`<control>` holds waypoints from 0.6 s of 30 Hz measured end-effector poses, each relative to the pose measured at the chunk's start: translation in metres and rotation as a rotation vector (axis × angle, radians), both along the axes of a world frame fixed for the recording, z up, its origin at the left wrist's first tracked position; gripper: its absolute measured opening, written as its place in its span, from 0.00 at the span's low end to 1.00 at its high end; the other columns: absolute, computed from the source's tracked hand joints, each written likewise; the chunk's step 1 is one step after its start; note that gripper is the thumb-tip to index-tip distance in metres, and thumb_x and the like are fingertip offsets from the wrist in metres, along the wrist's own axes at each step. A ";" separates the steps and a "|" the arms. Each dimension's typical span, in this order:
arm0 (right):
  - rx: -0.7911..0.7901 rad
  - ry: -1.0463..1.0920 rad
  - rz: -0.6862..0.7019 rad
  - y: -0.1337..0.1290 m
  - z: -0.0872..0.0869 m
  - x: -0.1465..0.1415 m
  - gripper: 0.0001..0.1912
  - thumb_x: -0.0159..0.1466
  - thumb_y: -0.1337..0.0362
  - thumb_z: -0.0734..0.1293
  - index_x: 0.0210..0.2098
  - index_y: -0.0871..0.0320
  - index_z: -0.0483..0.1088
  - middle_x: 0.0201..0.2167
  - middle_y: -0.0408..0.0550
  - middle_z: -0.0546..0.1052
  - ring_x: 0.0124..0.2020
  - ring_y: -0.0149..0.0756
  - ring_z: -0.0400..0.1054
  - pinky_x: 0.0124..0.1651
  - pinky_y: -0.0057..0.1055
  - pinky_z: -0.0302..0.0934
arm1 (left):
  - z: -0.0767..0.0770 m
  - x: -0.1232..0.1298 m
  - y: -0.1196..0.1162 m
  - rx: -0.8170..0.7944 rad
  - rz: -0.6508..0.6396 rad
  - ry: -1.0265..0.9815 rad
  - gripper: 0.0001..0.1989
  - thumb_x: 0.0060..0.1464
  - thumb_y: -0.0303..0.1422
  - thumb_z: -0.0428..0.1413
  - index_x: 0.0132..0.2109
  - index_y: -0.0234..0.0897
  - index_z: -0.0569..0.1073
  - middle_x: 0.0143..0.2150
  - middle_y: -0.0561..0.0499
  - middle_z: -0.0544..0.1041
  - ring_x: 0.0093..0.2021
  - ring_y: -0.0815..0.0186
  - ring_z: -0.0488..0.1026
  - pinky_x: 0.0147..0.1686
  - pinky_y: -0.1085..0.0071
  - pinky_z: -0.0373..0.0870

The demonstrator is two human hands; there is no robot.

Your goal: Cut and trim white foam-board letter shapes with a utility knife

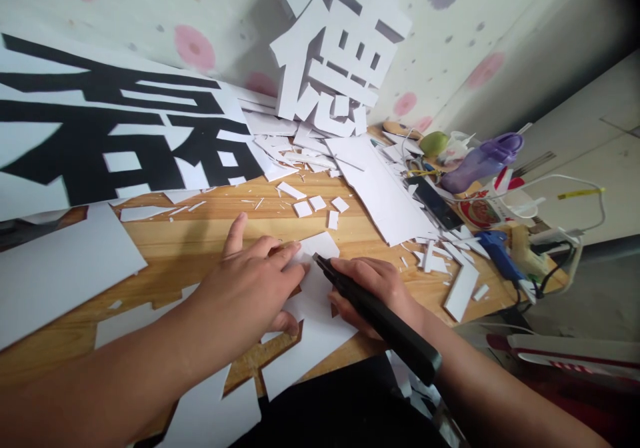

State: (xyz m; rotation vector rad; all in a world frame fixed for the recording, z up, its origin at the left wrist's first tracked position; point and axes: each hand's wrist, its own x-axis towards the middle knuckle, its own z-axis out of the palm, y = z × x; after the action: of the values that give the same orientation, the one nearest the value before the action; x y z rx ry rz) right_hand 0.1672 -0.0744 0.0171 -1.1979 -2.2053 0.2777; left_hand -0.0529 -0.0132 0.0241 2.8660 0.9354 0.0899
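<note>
My right hand [376, 290] grips a black utility knife [377, 315], its tip touching a white foam board piece [325, 285] with cut-out notches. Fingers spread, my left hand [257, 278] presses flat on the same board, just left of the blade. Part of the board lies hidden beneath that hand. Small white cut squares [317, 203] lie on the wooden table [175, 235] beyond the fingers. More cut board [210, 405] sits under and beside my left forearm.
A large white character [345, 55] leans on the wall. At left lies a sheet with a black printed character [100, 121]. The right side holds a phone [435, 201], a paper cup [485, 208], a blue glue gun [500, 255], a purple bottle-like object [483, 161] and scraps [433, 258].
</note>
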 end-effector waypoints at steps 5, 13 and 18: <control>-0.012 -0.029 -0.014 -0.003 0.004 0.000 0.13 0.62 0.64 0.64 0.47 0.57 0.65 0.25 0.44 0.74 0.23 0.33 0.68 0.27 0.27 0.63 | 0.001 0.000 0.000 0.017 0.011 -0.008 0.22 0.44 0.53 0.64 0.39 0.42 0.77 0.58 0.44 0.74 0.56 0.47 0.68 0.61 0.29 0.26; -0.107 0.104 -0.079 -0.012 0.000 -0.003 0.15 0.61 0.64 0.66 0.48 0.55 0.67 0.28 0.46 0.78 0.27 0.35 0.74 0.31 0.29 0.69 | -0.006 -0.003 -0.001 0.003 -0.001 -0.075 0.24 0.44 0.52 0.64 0.44 0.43 0.76 0.59 0.43 0.73 0.56 0.48 0.68 0.62 0.32 0.26; 0.107 0.721 -0.469 -0.012 -0.012 0.017 0.16 0.65 0.57 0.65 0.50 0.54 0.68 0.31 0.48 0.79 0.28 0.39 0.75 0.32 0.37 0.72 | -0.005 -0.004 -0.003 -0.061 0.005 -0.055 0.25 0.45 0.45 0.64 0.50 0.44 0.75 0.61 0.40 0.70 0.59 0.47 0.66 0.63 0.33 0.31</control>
State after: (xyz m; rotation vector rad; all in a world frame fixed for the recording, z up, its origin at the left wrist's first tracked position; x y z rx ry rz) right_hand 0.1841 -0.0859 0.0049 -1.2614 -1.2728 0.3251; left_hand -0.0568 -0.0158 0.0190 2.7902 0.9192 0.1375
